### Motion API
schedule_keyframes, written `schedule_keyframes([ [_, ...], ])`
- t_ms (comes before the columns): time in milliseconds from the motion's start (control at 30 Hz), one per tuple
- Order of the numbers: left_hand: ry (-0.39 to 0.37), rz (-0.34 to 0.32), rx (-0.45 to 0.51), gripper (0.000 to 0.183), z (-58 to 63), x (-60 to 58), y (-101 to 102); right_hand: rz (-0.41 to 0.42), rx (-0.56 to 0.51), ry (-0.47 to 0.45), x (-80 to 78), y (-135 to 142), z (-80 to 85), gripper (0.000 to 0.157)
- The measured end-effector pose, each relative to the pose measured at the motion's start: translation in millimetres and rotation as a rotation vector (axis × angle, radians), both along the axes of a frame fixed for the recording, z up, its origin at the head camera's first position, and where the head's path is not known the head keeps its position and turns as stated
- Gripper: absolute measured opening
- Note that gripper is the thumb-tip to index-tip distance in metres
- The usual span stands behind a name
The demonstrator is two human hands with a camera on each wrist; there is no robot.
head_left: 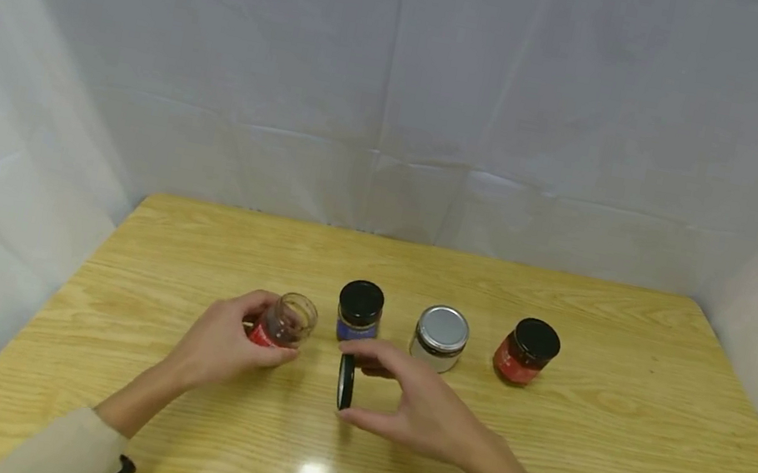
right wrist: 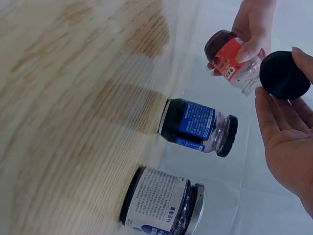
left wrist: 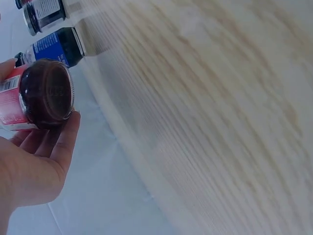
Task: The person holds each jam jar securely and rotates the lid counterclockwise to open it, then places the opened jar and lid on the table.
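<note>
In the head view my left hand point(head_left: 219, 344) grips an uncapped glass jar point(head_left: 288, 322) with a red label and dark contents low inside. The jar is tilted and held off the table, as the left wrist view shows its dark base point(left wrist: 51, 93). My right hand point(head_left: 425, 405) pinches a black lid point(head_left: 346, 381) by its rim, on edge, with the inner side turned toward the jar. A gap separates lid and jar. In the right wrist view the lid's dark top point(right wrist: 283, 75) lies between thumb and fingers.
Behind the hands stand a blue-labelled jar with a black lid point(head_left: 361, 305), a pale-labelled jar with a silver lid point(head_left: 441, 332) and, farther right, a red-labelled jar with a black lid point(head_left: 528, 352). The wooden table point(head_left: 616, 447) ends at a white curtain point(head_left: 446, 113).
</note>
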State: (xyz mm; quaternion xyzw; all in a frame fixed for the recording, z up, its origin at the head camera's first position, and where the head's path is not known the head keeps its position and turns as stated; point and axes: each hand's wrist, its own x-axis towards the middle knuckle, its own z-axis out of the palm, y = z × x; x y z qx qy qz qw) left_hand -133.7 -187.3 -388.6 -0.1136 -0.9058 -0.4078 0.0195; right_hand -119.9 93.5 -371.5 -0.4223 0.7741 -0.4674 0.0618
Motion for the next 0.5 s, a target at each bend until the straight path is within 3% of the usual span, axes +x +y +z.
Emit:
schedule_keyframes([
  [200,-0.007,0.016,-0.018,0.059,-2.3,-5.4,-0.6,-0.025,-0.033,-0.017,-4.9,-8.1,0.1,0.06],
  [500,-0.007,0.033,-0.046,0.059,-3.5,-18.7,-1.5,-0.084,0.019,-0.009,-9.2,-16.2,0.3,0.059],
])
